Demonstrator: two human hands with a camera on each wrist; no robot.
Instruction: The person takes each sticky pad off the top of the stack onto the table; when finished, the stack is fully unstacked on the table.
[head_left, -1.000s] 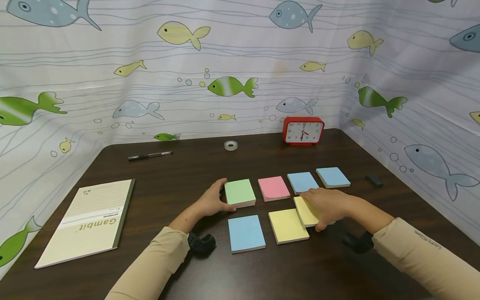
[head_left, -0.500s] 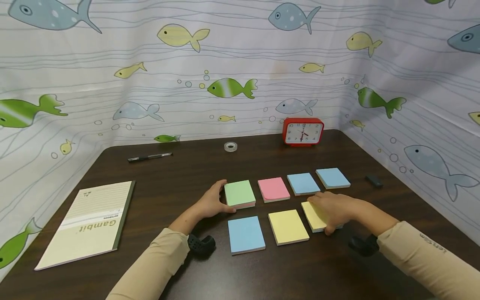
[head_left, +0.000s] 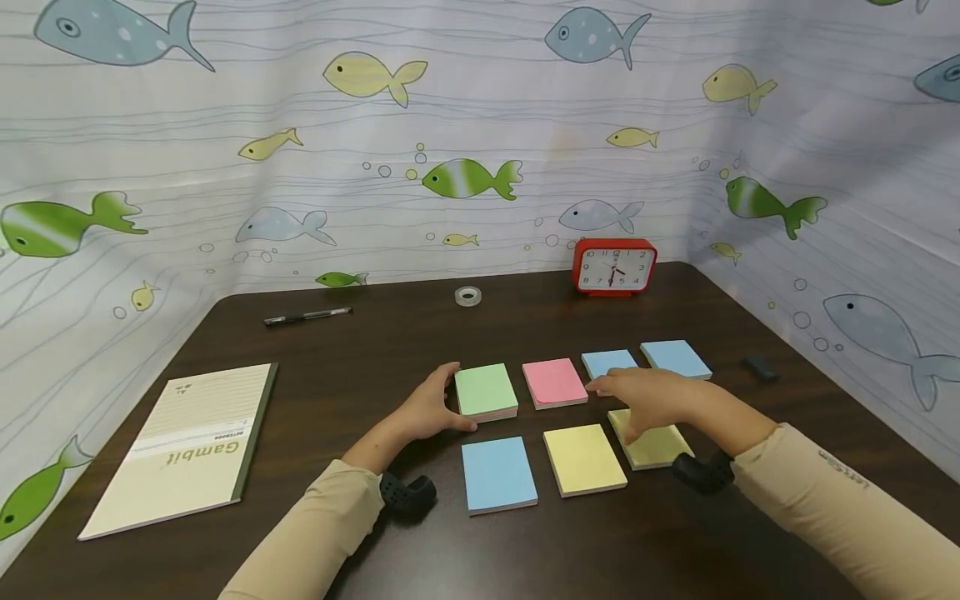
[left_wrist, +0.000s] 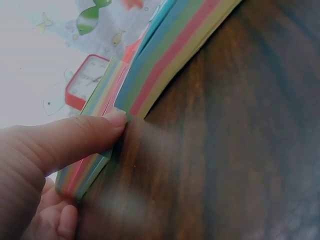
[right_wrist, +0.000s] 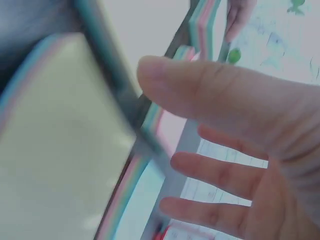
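My left hand (head_left: pixel 429 408) holds a green-topped sticky note pad (head_left: pixel 487 390) at its left side. In the left wrist view the thumb (left_wrist: pixel 85 137) presses on the pad's striped edge, fingers on the far side. My right hand (head_left: pixel 648 396) hovers over the right-hand yellow sticky note pad (head_left: pixel 662 448), fingers spread and holding nothing. Its fingertips overlap the nearer blue pad (head_left: pixel 606 362) beside the pink pad (head_left: pixel 555 383) in the head view. Another yellow pad (head_left: pixel 585 460) and a blue pad (head_left: pixel 499 475) lie in the front row.
A second back-row blue pad (head_left: pixel 677 358) lies at right, near a small dark block (head_left: pixel 761 367). A red alarm clock (head_left: pixel 615 267), tape roll (head_left: pixel 468 296) and pen (head_left: pixel 307 317) line the back. A notebook (head_left: pixel 180 450) lies left. Fish-patterned curtains surround the dark table (head_left: pixel 390 342).
My right hand first moved the right-hand yellow pad right, apart from the other yellow one. It then let go and lifted up and left. The left hand keeps its hold on the green-topped pad.
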